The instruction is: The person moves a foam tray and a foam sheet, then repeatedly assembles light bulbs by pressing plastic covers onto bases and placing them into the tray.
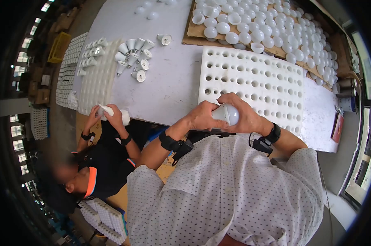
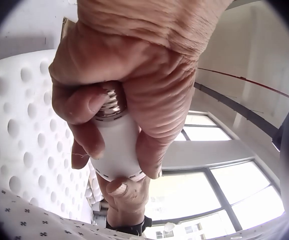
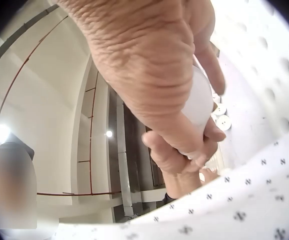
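Both hands hold one white bulb (image 1: 227, 115) close to the chest, at the near edge of the table. The left hand (image 1: 204, 116) grips its housing (image 2: 117, 150), fingers curled about the metal screw base (image 2: 113, 106) in the left wrist view. Around the rounded white dome (image 3: 199, 97) curls the right hand (image 3: 139, 70), its thumb and fingers on either side. The two hands meet at the bulb, fingertips close together. Just beyond them lies a white foam board (image 1: 216, 60) with rows of round holes.
White domes (image 1: 257, 36) cover a board at the back right. Several bulb housings (image 1: 141, 75) lie left of centre, beside another tray (image 1: 96, 84) partly filled with housings. At the left, another person (image 1: 107, 158) handles a white item. A few domes (image 1: 152, 15) sit at the far edge.
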`<action>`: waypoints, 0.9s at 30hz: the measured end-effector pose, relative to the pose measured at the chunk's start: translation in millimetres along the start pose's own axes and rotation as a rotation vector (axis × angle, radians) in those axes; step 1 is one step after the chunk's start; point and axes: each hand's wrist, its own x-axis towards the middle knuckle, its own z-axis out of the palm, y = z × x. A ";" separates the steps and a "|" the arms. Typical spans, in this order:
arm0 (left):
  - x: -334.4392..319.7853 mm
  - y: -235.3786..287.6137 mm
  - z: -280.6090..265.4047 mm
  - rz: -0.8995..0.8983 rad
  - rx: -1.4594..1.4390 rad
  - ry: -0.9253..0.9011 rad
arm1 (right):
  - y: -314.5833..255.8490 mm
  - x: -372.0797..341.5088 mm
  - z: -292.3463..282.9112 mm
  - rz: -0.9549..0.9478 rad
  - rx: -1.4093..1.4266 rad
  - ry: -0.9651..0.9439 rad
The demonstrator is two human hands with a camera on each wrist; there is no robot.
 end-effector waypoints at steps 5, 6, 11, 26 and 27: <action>0.4 4.6 5.2 0.068 0.003 -0.026 | 9.9 -7.5 2.3 -0.134 0.006 0.045; 0.6 5.2 6.2 0.082 0.019 -0.026 | 11.0 -7.9 2.8 -0.151 0.031 0.063; 3.1 -11.8 3.2 0.092 -0.087 0.021 | 16.8 7.9 -0.8 -0.081 0.029 -0.074; -39.0 -161.0 -181.6 -0.280 0.572 1.303 | 129.8 192.5 -36.1 0.173 -0.809 -0.079; -42.3 -161.3 -195.7 -0.394 0.619 1.280 | 127.3 196.3 -32.6 0.230 -0.768 -0.104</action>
